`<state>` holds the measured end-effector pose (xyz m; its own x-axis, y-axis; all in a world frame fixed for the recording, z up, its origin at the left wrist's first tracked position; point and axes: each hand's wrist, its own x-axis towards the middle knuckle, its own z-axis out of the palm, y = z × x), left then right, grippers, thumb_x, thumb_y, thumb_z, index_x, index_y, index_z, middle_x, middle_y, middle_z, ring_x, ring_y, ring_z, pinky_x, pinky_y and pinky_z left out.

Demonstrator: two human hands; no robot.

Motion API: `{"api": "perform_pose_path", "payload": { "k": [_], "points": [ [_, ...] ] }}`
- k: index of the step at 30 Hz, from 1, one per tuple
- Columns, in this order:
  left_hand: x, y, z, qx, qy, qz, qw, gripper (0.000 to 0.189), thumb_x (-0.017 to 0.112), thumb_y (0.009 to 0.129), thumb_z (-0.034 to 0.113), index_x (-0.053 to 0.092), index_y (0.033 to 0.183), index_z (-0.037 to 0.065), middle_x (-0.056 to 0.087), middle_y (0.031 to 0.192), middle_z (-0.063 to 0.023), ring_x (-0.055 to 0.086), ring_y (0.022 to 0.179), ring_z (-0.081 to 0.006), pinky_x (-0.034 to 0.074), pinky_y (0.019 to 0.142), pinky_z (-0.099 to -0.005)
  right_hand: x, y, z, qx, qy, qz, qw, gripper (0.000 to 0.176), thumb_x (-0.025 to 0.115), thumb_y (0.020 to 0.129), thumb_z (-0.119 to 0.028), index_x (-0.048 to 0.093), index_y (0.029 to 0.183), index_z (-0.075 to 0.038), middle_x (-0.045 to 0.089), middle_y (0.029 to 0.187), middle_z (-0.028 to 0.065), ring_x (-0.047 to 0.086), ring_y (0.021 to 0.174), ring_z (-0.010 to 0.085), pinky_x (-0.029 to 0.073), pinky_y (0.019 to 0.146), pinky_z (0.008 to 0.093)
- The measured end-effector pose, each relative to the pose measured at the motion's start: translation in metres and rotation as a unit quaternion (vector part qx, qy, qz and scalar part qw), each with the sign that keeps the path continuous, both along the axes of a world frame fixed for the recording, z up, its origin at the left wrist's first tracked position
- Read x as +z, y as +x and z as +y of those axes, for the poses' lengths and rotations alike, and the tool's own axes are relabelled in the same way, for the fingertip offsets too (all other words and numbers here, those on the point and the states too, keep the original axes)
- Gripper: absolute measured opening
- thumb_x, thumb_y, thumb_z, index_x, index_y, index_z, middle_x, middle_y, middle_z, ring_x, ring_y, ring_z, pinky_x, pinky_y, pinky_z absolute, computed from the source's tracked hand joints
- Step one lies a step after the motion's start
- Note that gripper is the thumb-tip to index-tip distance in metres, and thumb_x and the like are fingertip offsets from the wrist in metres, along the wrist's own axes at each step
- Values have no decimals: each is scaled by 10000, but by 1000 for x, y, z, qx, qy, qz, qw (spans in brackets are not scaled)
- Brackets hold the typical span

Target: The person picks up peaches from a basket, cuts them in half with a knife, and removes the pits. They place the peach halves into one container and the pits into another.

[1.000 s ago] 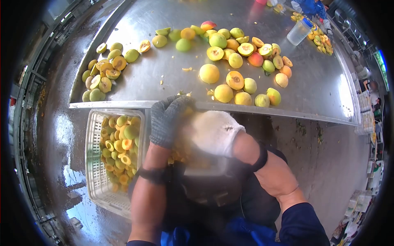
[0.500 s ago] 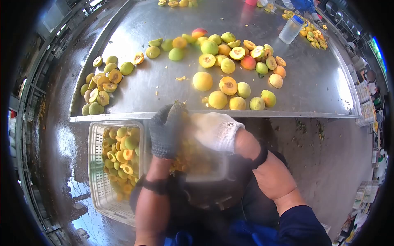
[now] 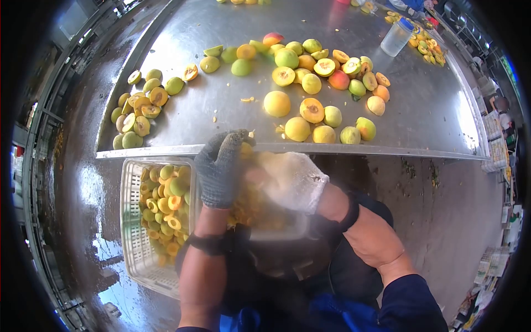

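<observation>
My left hand point(image 3: 217, 169), in a grey knit glove, is closed at the table's front edge around a yellow peach-like fruit point(image 3: 246, 150), of which only a small part shows. Close beside it on the right is my right hand point(image 3: 290, 180) in a white glove. Its fingers are curled in and blurred toward the left hand, and what they hold is hidden. Below both hands is a pale bin point(image 3: 276, 231) with yellow fruit pieces, smeared by haze. To the left stands a white crate point(image 3: 131, 221) filled with green and yellow fruit halves point(image 3: 172, 203).
On the metal table point(image 3: 193, 119) lie whole and halved fruits point(image 3: 297, 129) in the middle. Another pile of halves point(image 3: 135, 113) is at the left edge. A clear jar with a blue lid point(image 3: 396, 39) stands at the back right, near more fruit point(image 3: 426, 47).
Both hands stay together at the table edge. My left hand has turned slightly and a bit of yellow fruit now shows beside its fingers. The view has shifted a little.
</observation>
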<state>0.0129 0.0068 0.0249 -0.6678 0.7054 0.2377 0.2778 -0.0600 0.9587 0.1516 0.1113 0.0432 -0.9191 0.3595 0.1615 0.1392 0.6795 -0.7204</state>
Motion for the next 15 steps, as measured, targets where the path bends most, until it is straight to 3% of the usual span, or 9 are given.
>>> {"api": "perform_pose_path", "payload": {
  "k": [2, 4, 6, 8, 9, 10, 11, 12, 15],
  "points": [
    [-11, -9, -2, -30, -41, -31, 998, 428, 524, 1075, 379, 678, 1149, -13, 727, 1020, -119, 707, 847, -236, 592, 804, -363, 3, -2, 8, 18, -82, -69, 994, 400, 567, 1025, -410, 652, 975, -22, 683, 929, 264, 655, 923, 473, 513, 794, 519],
    [-25, -17, -5, -7, -27, -12, 1000, 533, 443, 1087, 473, 659, 1198, -2, 721, 1042, -129, 707, 854, -262, 596, 816, -386, 1, 9, 14, 48, -122, -71, 989, 370, 560, 1027, -399, 652, 1108, -50, 697, 989, 267, 664, 972, 468, 517, 836, 513],
    [-19, -21, -5, 7, 29, -142, 989, 609, 388, 1092, 539, 638, 1245, 5, 717, 1054, -139, 708, 861, -277, 598, 822, -404, 18, 17, 16, 66, -96, -141, 983, 395, 576, 1008, -408, 630, 1201, -68, 710, 1023, 262, 675, 1009, 451, 523, 871, 509],
    [-5, -22, -9, 9, 120, -409, 905, 656, 357, 1089, 577, 614, 1290, 8, 716, 1054, -151, 709, 871, -280, 597, 824, -416, 25, 21, 19, 80, -23, -229, 970, 428, 602, 980, -411, 620, 1245, -75, 719, 1042, 255, 683, 1028, 441, 530, 892, 511],
    [-15, -33, -13, -23, 119, -395, 911, 574, 423, 1089, 494, 601, 1317, -2, 715, 1092, -168, 712, 888, -268, 597, 839, -399, 18, 22, 19, 80, 36, -263, 961, 426, 614, 968, -407, 625, 1233, -74, 720, 1042, 252, 684, 1026, 441, 533, 889, 515],
    [-14, -35, -19, -4, 65, -213, 975, 539, 458, 1075, 457, 615, 1297, -8, 716, 1103, -171, 714, 899, -263, 597, 845, -390, 14, 22, 20, 79, 96, -297, 947, 424, 626, 955, -404, 630, 1221, -73, 722, 1041, 249, 685, 1024, 441, 535, 887, 518],
    [-10, -32, -25, 14, 10, -24, 1000, 505, 494, 1061, 421, 630, 1277, -15, 717, 1114, -174, 715, 910, -258, 596, 852, -381, 15, 21, 21, 73, 102, -332, 935, 392, 683, 902, -295, 638, 1251, -122, 723, 1034, 223, 679, 995, 438, 544, 849, 498],
    [-5, -28, -27, 29, -41, 163, 985, 471, 530, 1046, 384, 644, 1257, -21, 717, 1125, -177, 717, 921, -253, 595, 858, -371, 14, 23, 24, 29, 81, -274, 958, 383, 690, 895, -280, 640, 1238, -117, 721, 1036, 225, 679, 997, 437, 544, 847, 500],
    [5, -60, -53, -15, 47, -102, 994, 409, 642, 946, 279, 697, 1197, -39, 753, 961, -103, 686, 861, -189, 567, 826, -324, 21, 24, 42, -123, 69, -150, 979, 373, 721, 867, -218, 624, 1199, -76, 716, 1042, 226, 678, 1005, 439, 544, 849, 500]
  ]
}}
